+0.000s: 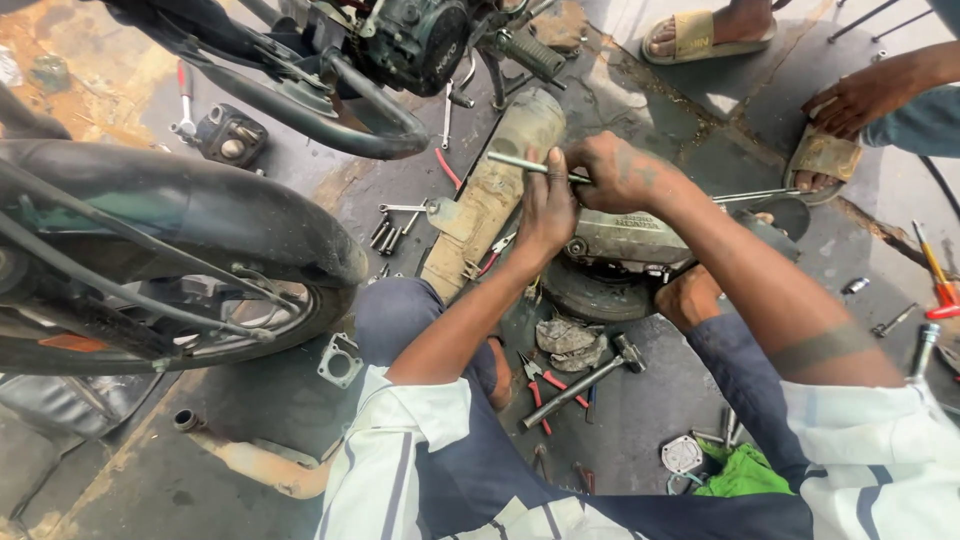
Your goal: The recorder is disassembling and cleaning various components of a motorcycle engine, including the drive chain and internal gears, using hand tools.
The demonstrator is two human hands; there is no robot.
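My left hand point(547, 205) and my right hand point(618, 172) both grip a long metal T-handle wrench point(520, 163) over a greasy grey engine block point(628, 240). The wrench's cross bar sticks out to the left of my left hand. The engine block rests on a small black tyre point(596, 293) on the dark floor. My bare foot point(688, 297) is pressed against the block's right side. A dirty tan muffler point(492, 188) lies just left of my hands.
A motorcycle's front wheel point(170, 270) and frame fill the left and top. Hammer point(585, 380), red-handled pliers point(540, 382), rag, bolts point(386, 232) and gaskets lie about. Another person's hand point(858, 98) and sandalled feet point(700, 35) are at top right. Screwdrivers point(938, 280) lie far right.
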